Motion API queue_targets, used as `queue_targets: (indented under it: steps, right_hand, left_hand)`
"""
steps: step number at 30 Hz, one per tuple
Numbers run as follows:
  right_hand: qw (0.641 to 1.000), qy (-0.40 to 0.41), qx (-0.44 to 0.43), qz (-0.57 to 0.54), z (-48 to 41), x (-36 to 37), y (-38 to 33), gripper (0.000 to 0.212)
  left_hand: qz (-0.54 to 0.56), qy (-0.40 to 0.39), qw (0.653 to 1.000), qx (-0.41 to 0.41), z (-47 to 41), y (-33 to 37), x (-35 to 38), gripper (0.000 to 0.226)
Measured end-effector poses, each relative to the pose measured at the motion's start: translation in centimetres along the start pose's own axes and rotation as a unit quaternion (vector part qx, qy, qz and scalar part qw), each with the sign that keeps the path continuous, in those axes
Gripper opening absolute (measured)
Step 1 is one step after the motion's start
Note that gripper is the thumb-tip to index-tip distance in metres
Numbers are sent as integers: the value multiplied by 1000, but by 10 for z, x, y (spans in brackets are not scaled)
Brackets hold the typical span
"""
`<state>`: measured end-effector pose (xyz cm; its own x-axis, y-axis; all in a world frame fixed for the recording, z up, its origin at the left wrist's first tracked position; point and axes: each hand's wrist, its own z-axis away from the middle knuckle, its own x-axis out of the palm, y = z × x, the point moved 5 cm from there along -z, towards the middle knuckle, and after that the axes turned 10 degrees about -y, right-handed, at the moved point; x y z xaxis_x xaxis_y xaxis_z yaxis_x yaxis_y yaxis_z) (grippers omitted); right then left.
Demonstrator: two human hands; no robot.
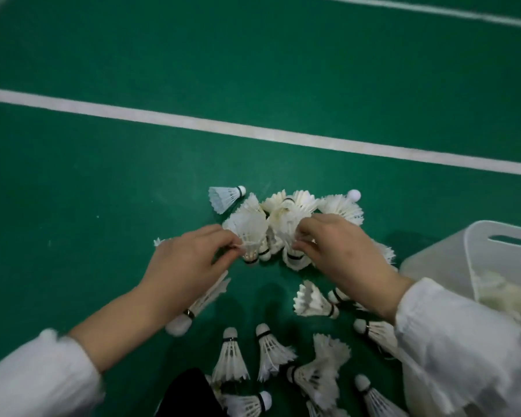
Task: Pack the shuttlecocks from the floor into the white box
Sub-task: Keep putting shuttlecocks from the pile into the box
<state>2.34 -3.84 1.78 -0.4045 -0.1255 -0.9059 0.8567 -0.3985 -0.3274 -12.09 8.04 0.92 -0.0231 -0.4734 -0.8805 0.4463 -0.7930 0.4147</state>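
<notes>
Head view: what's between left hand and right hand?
A heap of shuttlecocks on the green floor, in the head view; left hand and right hand each pinch one from it.

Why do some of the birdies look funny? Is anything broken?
Yes. The frayed shuttlecock near the bottom has ragged, splayed feathers, unlike the neat shuttlecock further left. A small white scrap shows on the green floor by the left hand; it may be a torn feather.

Dim, soft focus, blurred edges
</notes>
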Motion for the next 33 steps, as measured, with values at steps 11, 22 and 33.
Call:
queue_targets:
  steps: [11,22,33]
  right_hand:
    - [980,129,151,-10,185,-156,121,15]
    - [939,102,297,-138,292,-40,239,14]
    - [972,50,230,-23,223,31,288,19]
  left_hand:
    - [-140,-65,962,223,-43,243,-61,29]
    - [-75,-71,964,244,-63,343,39,16]
    - [-26,-87,981,174,-72,327,97,17]
